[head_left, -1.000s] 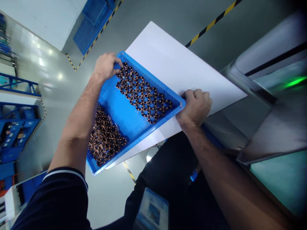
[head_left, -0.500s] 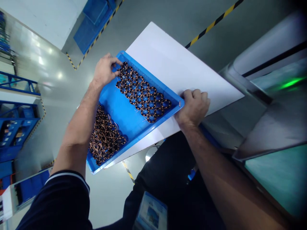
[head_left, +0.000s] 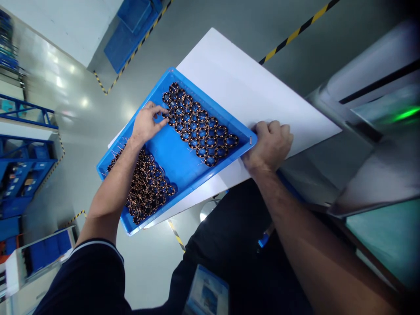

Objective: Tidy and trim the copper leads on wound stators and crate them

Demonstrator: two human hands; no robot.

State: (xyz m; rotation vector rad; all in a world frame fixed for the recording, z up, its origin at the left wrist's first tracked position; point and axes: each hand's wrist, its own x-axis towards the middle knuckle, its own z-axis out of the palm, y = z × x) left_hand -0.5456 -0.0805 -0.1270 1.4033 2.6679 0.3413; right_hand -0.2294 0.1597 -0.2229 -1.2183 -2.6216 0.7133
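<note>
A shallow blue tray (head_left: 213, 179) lies slanted across a white board-like tabletop. Inside, black rings wound with copper wire, toroidal coils (head_left: 198, 122), stand in neat rows along the far side. A tangled heap of similar coils (head_left: 149, 183), wire ends sticking out, fills the near left end. My left hand (head_left: 146, 124) reaches over the tray, thumb and forefinger closed about a coil at the left edge of the rows. At the tray's right corner my right hand (head_left: 271, 142) is a closed fist against the rim; what its fingers wrap round is hidden.
The white tabletop (head_left: 249, 87) extends beyond the tray. To the right stands a machine (head_left: 370, 96) with a green light. Blue bins (head_left: 134, 26) lie on the floor at upper left, near yellow-black tape (head_left: 298, 33). Blue shelving (head_left: 22, 166) is at far left.
My left hand has shifted down along the left edge of the coil rows, uncovering the tray's upper left corner. My right hand stays at the tray corner; the whole view has shifted slightly.
</note>
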